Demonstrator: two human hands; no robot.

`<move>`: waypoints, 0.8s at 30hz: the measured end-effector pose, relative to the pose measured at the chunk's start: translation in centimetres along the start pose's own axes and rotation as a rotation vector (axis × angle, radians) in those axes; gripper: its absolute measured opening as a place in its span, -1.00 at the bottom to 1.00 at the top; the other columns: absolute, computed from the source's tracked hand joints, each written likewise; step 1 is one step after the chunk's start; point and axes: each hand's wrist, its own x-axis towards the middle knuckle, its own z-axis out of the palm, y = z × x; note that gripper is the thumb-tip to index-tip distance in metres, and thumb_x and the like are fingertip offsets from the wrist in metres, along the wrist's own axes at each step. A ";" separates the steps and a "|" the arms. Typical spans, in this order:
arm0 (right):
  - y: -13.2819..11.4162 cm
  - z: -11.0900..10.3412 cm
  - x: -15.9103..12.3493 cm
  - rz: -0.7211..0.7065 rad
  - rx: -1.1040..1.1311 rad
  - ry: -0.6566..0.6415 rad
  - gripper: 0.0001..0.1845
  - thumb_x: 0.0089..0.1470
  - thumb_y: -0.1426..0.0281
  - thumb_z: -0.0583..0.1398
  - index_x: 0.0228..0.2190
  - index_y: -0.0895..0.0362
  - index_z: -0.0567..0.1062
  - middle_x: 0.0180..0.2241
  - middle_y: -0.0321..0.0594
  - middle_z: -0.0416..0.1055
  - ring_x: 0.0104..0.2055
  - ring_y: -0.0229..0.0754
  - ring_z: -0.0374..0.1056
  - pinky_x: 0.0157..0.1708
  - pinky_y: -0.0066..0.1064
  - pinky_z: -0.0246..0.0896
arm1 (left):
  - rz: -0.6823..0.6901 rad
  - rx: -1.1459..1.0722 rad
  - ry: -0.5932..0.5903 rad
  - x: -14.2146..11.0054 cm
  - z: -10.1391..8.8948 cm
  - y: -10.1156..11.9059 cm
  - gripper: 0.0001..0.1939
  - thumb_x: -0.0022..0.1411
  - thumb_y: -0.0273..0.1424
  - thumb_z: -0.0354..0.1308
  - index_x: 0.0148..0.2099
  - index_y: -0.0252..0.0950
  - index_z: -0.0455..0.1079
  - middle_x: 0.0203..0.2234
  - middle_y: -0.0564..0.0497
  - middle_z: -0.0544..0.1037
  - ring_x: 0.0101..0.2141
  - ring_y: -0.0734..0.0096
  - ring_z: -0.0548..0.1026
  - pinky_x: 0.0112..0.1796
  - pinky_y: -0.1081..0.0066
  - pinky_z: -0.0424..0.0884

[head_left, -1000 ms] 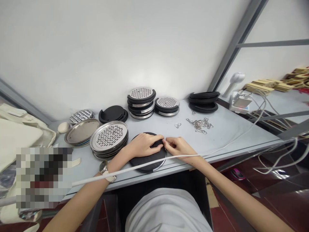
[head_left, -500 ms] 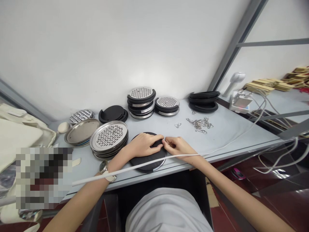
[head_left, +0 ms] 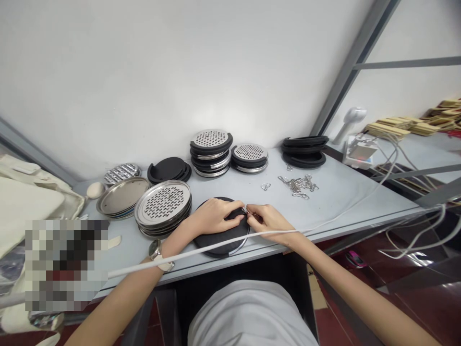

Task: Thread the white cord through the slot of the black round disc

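A round black disc [head_left: 220,242] with a silvery strip at its right edge lies flat at the table's front. My left hand [head_left: 216,215] rests over it, thumb and fingers closed on its upper right part. My right hand [head_left: 268,218] is at the disc's right edge, its fingertips pinched on a small shiny metal clip [head_left: 245,210] that touches the disc; its far end is hidden by the fingers. Behind the right hand, similar wire clips [head_left: 298,185] lie in a loose heap, with a few apart [head_left: 265,186].
Left stand stacks of perforated metal discs [head_left: 163,204] and plain metal plates [head_left: 122,194]. Along the wall are black-rimmed grater stacks [head_left: 212,139] and black rings [head_left: 304,158]. A white cable [head_left: 201,249] crosses over both forearms. A handheld fan [head_left: 351,122] stands right.
My right hand's fingertips have shifted slightly right, and the metal clip between the hands now shows more. My left hand and the disc stay in place.
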 end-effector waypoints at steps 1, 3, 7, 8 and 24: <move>0.0 0.0 0.0 -0.003 -0.005 -0.001 -0.80 0.03 0.43 0.01 -0.60 0.13 0.19 -0.64 -0.38 0.17 -0.58 -0.36 0.07 -0.55 -0.50 -0.13 | 0.000 0.002 0.000 0.0 0.0 0.0 -0.75 0.30 -0.29 -0.01 -0.02 -0.24 0.31 -0.58 0.12 0.37 -0.54 0.46 0.38 -0.47 0.51 0.19; 0.0 -0.1 0.0 -0.011 -0.013 -0.007 -0.80 0.04 0.44 0.00 -0.60 0.13 0.18 -0.63 -0.38 0.17 -0.58 -0.36 0.07 -0.54 -0.49 -0.14 | 0.000 0.004 -0.001 0.0 0.1 -0.1 -0.74 0.30 -0.28 -0.01 -0.01 -0.23 0.31 -0.59 0.12 0.37 -0.54 0.45 0.38 -0.47 0.50 0.19; -0.1 -0.2 0.1 -0.018 -0.019 -0.020 -0.80 0.04 0.44 -0.01 -0.60 0.13 0.18 -0.63 -0.37 0.18 -0.57 -0.35 0.08 -0.53 -0.49 -0.14 | 0.000 0.006 -0.003 0.1 0.1 -0.1 -0.74 0.30 -0.29 -0.01 0.00 -0.22 0.31 -0.59 0.13 0.35 -0.54 0.45 0.38 -0.46 0.50 0.18; -0.1 -0.2 0.1 -0.019 -0.020 -0.021 -0.80 0.04 0.44 -0.01 -0.60 0.13 0.17 -0.63 -0.37 0.17 -0.57 -0.35 0.08 -0.53 -0.48 -0.14 | 0.000 0.006 -0.003 0.1 0.1 -0.1 -0.74 0.30 -0.29 -0.01 0.00 -0.22 0.31 -0.60 0.13 0.35 -0.54 0.45 0.38 -0.47 0.50 0.18; -0.1 -0.3 0.0 -0.032 -0.018 -0.035 -0.86 -0.02 0.45 -0.01 -0.58 0.13 0.19 -0.61 -0.36 0.20 -0.56 -0.33 0.09 -0.52 -0.48 -0.12 | 0.001 -0.003 -0.006 0.0 0.1 -0.1 -0.75 0.30 -0.29 -0.01 -0.03 -0.23 0.33 -0.58 0.11 0.38 -0.53 0.45 0.39 -0.46 0.51 0.19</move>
